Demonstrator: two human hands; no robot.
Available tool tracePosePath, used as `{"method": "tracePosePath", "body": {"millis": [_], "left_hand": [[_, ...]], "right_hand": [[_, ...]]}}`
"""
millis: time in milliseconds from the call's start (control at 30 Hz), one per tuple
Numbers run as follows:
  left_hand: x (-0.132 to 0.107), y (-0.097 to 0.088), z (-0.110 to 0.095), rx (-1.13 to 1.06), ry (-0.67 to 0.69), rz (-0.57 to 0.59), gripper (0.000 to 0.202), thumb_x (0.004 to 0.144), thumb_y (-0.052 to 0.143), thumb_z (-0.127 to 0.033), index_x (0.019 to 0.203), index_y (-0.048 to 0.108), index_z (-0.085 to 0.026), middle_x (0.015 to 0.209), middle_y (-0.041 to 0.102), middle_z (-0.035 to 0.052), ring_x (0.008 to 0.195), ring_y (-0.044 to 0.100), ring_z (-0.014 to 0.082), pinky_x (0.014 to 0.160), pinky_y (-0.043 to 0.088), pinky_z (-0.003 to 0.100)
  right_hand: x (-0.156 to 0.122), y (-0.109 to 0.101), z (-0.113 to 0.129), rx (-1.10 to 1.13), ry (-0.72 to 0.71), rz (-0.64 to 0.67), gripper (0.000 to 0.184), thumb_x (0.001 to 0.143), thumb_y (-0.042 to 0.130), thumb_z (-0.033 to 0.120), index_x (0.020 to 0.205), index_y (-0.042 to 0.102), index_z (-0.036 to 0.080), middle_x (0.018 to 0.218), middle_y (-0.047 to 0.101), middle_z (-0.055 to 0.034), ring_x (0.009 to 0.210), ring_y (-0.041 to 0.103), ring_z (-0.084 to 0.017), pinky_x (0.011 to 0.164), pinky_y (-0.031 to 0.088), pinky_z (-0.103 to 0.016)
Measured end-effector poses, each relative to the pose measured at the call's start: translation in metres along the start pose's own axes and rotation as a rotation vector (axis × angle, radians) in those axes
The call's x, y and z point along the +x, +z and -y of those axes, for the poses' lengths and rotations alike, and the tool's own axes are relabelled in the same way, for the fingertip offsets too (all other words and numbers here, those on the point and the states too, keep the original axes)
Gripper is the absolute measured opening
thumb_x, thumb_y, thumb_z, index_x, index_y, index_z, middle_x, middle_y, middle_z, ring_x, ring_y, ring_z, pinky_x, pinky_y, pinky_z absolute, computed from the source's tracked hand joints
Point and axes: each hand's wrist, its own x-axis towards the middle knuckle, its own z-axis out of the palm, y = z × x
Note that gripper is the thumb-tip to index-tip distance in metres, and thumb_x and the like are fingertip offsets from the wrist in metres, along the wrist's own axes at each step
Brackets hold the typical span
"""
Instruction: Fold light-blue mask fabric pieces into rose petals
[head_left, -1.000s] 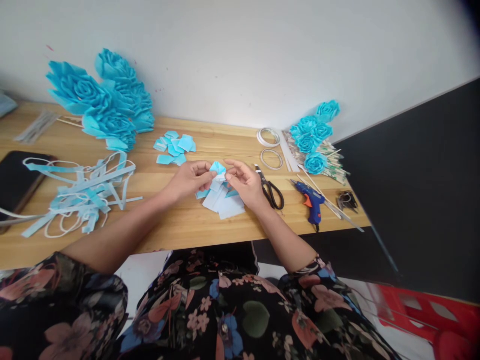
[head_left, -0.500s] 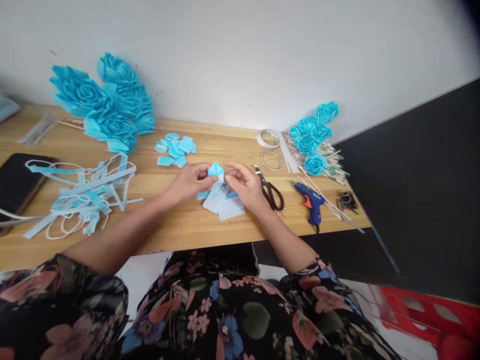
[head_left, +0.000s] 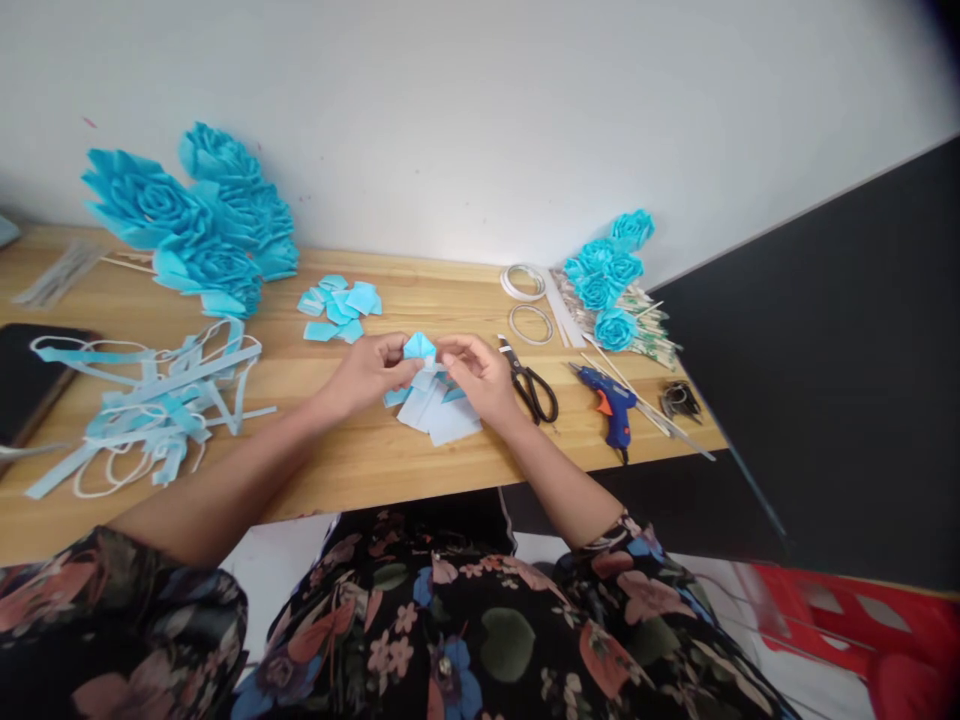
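A small folded piece of blue paper [head_left: 418, 347] is pinched between the thumb and fingers of my left hand [head_left: 373, 368]. My right hand [head_left: 478, 374] closes on a short white strip [head_left: 436, 369] at the lower right edge of that folded piece; where the strip ends is too small to tell. Just below both hands, a loose stack of pale blue paper pieces [head_left: 455, 423] lies on the wooden table [head_left: 360, 463]. Up and to the left is a little pile of folded blue pieces [head_left: 346, 304]. Black-handled scissors [head_left: 534, 388] rest close to my right hand.
Big blue paper flowers [head_left: 217, 220] stand at the back left, smaller ones [head_left: 604, 275] at the back right. Tangled paper offcuts [head_left: 165, 400] and a phone [head_left: 34, 375] lie left. Tape rolls [head_left: 523, 283], a blue glue gun [head_left: 616, 405] and black wire [head_left: 680, 400] are right.
The whole view has shifted slightly, so table things sit a bit further left. My right fingers have drawn a little closer together at the white strip; my left hand keeps its pinch.
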Motion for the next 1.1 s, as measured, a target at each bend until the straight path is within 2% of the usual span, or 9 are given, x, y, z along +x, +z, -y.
{"method": "tracePosePath", "body": {"millis": [133,233,333,500,600,833,1100], "left_hand": [[0.0002,0.0006,-0.0006,0.006,0.002,-0.007,0.019,0.074,0.064,-0.033,0.071,0.053,-0.017,0.054,0.053,-0.0032,0.048,0.048,0.0076,0.047,0.038,0.019],[-0.0002,0.0003,-0.0005,0.014,0.011,-0.002,0.018,0.074,0.062,-0.032,0.071,0.053,-0.017,0.053,0.052,-0.0037,0.048,0.046,0.0073,0.047,0.036,0.019],[-0.0008,0.0005,0.0002,0.032,0.02,0.011,0.016,0.075,0.061,-0.032,0.072,0.054,-0.017,0.055,0.05,-0.0041,0.049,0.044,0.0072,0.047,0.035,0.019],[-0.0023,0.0011,-0.0015,0.064,0.02,0.018,0.02,0.076,0.06,-0.034,0.07,0.053,-0.017,0.056,0.047,-0.0048,0.049,0.042,0.0071,0.047,0.033,0.019],[-0.0029,0.0005,-0.0044,0.065,0.016,0.024,0.023,0.077,0.061,-0.036,0.067,0.053,-0.017,0.055,0.05,-0.0035,0.05,0.045,0.0078,0.047,0.035,0.019],[-0.0017,-0.0029,-0.0051,0.023,-0.035,0.02,0.043,0.089,0.051,-0.048,0.06,0.055,-0.017,0.053,0.056,0.0007,0.046,0.047,0.0077,0.047,0.038,0.019],[-0.0018,-0.0024,-0.0044,-0.009,-0.035,-0.002,0.043,0.089,0.051,-0.048,0.061,0.056,-0.016,0.055,0.057,0.0011,0.047,0.048,0.0077,0.046,0.038,0.019]], "right_hand": [[-0.0023,0.0002,0.0021,-0.169,-0.179,-0.056,0.011,0.089,0.06,0.032,0.09,0.066,0.023,0.091,0.07,-0.0032,0.078,0.063,-0.015,0.071,0.053,-0.032],[-0.002,0.0008,0.0018,-0.257,-0.318,-0.062,0.008,0.089,0.06,0.029,0.092,0.066,0.025,0.092,0.07,-0.004,0.083,0.062,-0.017,0.073,0.053,-0.034],[-0.0009,0.0012,0.0027,-0.301,-0.376,-0.059,0.007,0.089,0.062,0.027,0.093,0.067,0.025,0.094,0.07,-0.0045,0.081,0.061,-0.018,0.071,0.052,-0.034],[-0.001,0.0024,0.0019,-0.317,-0.327,-0.038,0.009,0.089,0.063,0.031,0.094,0.068,0.025,0.093,0.071,-0.0046,0.08,0.062,-0.018,0.071,0.053,-0.035],[-0.0023,0.0032,-0.0006,-0.287,-0.276,-0.032,0.011,0.088,0.063,0.032,0.095,0.068,0.025,0.091,0.071,-0.003,0.078,0.063,-0.016,0.071,0.053,-0.033],[-0.0037,0.0035,0.0013,-0.232,-0.201,-0.071,0.013,0.087,0.063,0.032,0.098,0.067,0.025,0.086,0.07,-0.0014,0.076,0.063,-0.015,0.073,0.054,-0.031],[-0.0024,0.0029,0.0021,-0.157,-0.154,-0.1,0.023,0.085,0.064,0.032,0.107,0.063,0.024,0.086,0.068,-0.0009,0.075,0.063,-0.015,0.072,0.055,-0.031]]}}
